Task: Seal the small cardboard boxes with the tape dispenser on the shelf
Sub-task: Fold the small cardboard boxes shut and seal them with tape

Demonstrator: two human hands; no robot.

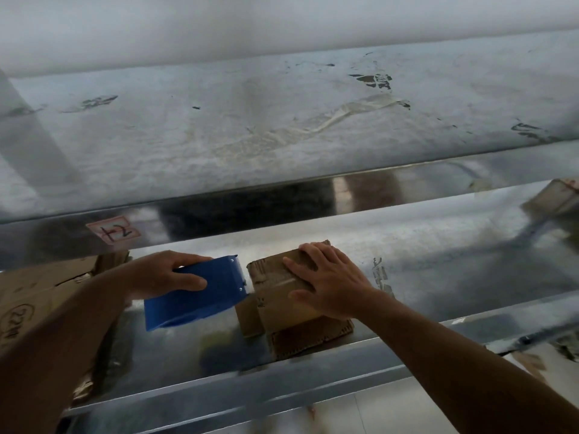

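A small brown cardboard box [275, 296] sits on the lower metal shelf [470, 277], a strip of clear tape running across its top. My right hand [329, 280] lies flat on the box's right half, fingers spread. My left hand [166, 274] grips a blue tape dispenser [200, 292], thumb on its near side. The dispenser's front edge touches the box's left edge.
Larger cardboard boxes [34, 296] stand at the far left of the shelf. Another box [557, 195] lies at the far right. The upper metal shelf [282, 126] overhangs close above, with a numbered label [112, 230] on its front lip.
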